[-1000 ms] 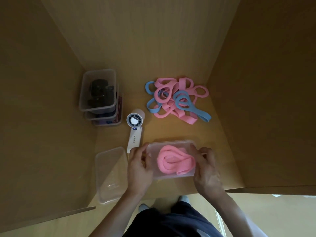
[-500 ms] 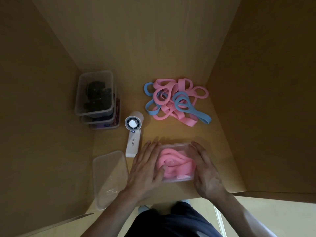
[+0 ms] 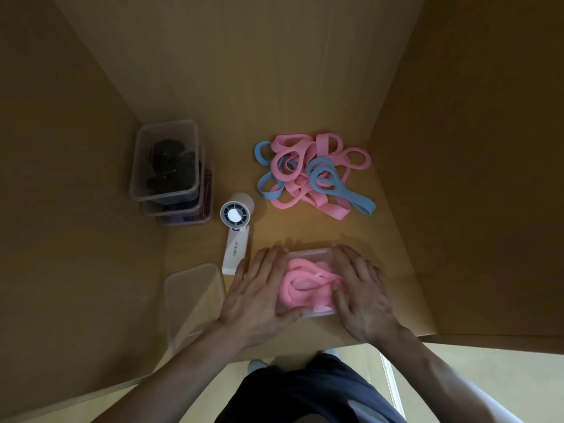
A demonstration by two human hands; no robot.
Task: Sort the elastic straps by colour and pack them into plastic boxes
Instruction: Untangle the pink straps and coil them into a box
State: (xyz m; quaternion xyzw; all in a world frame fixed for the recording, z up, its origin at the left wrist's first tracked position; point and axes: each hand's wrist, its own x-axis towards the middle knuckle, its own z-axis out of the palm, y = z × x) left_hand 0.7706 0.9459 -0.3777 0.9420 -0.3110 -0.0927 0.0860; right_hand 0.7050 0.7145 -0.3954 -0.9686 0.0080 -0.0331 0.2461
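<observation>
Head view: I see the left hand (image 3: 256, 297) and right hand (image 3: 363, 297) flat, fingers straight, gripping nothing, pressing on the box (image 3: 308, 254) just right of the fan (image 3: 236, 230), pink straps (image 3: 305, 285) coiled inside. Beyond the fan, rightward, lies the mixed pile (image 3: 311, 175). Left of it is a stack (image 3: 166, 160) holding dark straps, and nearer-left an empty tub (image 3: 192, 297).

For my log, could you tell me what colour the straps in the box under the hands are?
Pink; the straps show best in the head view.
</observation>
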